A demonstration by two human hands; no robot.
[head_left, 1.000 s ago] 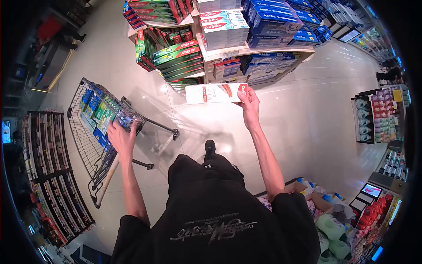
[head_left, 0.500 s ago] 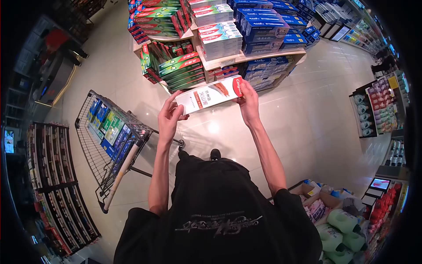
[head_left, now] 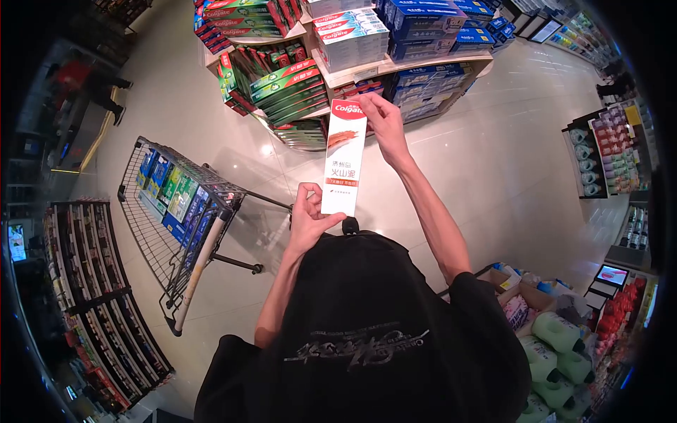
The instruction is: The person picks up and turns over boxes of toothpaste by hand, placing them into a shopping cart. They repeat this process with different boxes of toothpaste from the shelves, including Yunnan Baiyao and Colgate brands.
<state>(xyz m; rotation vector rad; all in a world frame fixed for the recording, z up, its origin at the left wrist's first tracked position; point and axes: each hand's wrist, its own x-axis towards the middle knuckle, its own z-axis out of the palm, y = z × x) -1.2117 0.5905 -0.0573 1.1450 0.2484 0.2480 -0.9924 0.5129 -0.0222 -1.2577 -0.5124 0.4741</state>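
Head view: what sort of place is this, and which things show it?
Probably a supermarket: a shopping cart holding boxed goods, a display stand stacked with Colgate toothpaste cartons, and packed merchandise shelves.

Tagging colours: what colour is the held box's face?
The box is mostly white with a red end; head view.

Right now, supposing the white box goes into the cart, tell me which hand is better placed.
Probably the left hand: it holds the lower end of the white box, nearer the cart. The right hand, at the top corner, is farther away.
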